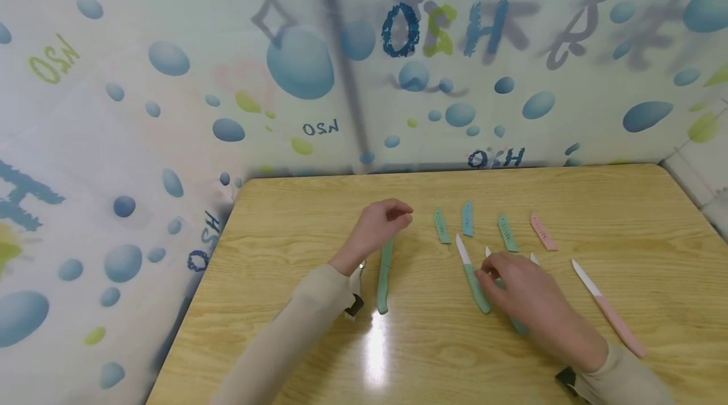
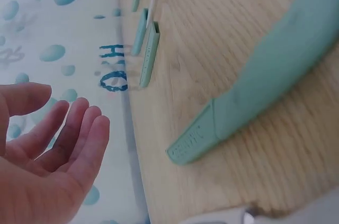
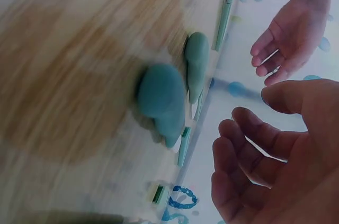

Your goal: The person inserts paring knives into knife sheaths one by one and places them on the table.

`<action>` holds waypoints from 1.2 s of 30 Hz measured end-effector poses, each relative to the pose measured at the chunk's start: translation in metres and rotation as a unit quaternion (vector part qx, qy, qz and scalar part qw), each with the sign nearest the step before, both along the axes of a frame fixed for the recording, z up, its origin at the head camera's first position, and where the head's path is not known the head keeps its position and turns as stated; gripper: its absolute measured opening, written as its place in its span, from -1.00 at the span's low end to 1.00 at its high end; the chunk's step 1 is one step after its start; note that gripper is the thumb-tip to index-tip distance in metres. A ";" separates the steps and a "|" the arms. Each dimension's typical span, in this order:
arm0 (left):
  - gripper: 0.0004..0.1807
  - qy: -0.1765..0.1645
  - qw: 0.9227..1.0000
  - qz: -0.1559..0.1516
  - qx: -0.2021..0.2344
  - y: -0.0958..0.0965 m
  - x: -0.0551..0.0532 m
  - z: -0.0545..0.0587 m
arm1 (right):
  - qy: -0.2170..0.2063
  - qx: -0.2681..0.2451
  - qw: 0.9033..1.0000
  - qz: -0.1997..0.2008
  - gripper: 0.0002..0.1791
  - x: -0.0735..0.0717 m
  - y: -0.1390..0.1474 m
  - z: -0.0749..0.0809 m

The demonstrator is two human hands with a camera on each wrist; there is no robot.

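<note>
My left hand (image 1: 375, 228) hovers over the table with fingers loosely bent and nothing in them. Below it lies a green knife in its green sheath (image 1: 383, 278), whose sheathed end (image 2: 193, 136) shows large in the left wrist view. My right hand (image 1: 526, 291), also holding nothing, is above a blue-handled knife (image 1: 519, 324) and hides much of it. In the right wrist view its blue handle (image 3: 161, 97) sits apart from the relaxed fingers. Just left of that hand lies a green-handled knife (image 1: 476, 288) with a bare white blade. Another white blade tip (image 1: 533, 258) peeks out behind the hand.
Toward the back of the wooden table (image 1: 296, 215) lie a green sheath (image 1: 442, 227), a blue sheath (image 1: 467, 218), a second green sheath (image 1: 508, 232) and a pink sheath (image 1: 543, 232). A pink-handled knife (image 1: 608, 308) rests at the right. A bubble-patterned wall (image 1: 364, 76) stands behind.
</note>
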State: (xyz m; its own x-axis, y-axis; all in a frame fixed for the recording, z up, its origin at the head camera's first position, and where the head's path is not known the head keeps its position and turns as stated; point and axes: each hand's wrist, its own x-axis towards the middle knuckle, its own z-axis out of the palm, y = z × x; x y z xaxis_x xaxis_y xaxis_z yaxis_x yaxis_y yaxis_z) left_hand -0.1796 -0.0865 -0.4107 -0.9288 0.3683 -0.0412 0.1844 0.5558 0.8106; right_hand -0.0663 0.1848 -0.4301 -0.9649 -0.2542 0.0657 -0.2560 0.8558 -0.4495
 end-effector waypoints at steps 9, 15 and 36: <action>-0.67 -0.025 0.997 -0.036 -0.060 0.031 -0.021 -0.005 | 0.005 0.007 1.000 -0.001 -0.88 0.002 0.008 -0.002; -0.63 -0.032 0.994 -0.026 -0.105 0.053 -0.031 -0.012 | 0.000 0.013 1.000 -0.006 -0.87 0.002 0.010 -0.003; -0.75 0.019 0.954 -0.033 -0.298 0.095 -0.034 -0.028 | 0.031 0.004 1.000 0.004 -0.91 0.003 0.011 -0.008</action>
State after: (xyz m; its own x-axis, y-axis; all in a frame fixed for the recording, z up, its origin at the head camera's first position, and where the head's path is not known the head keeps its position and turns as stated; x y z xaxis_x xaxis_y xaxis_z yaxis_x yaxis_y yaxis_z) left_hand -0.2139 0.0089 -0.4390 -0.9095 0.3472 -0.2285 0.2571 0.9019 0.3472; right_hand -0.0632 0.1963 -0.4386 -0.9569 -0.2633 0.1224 -0.2903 0.8567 -0.4263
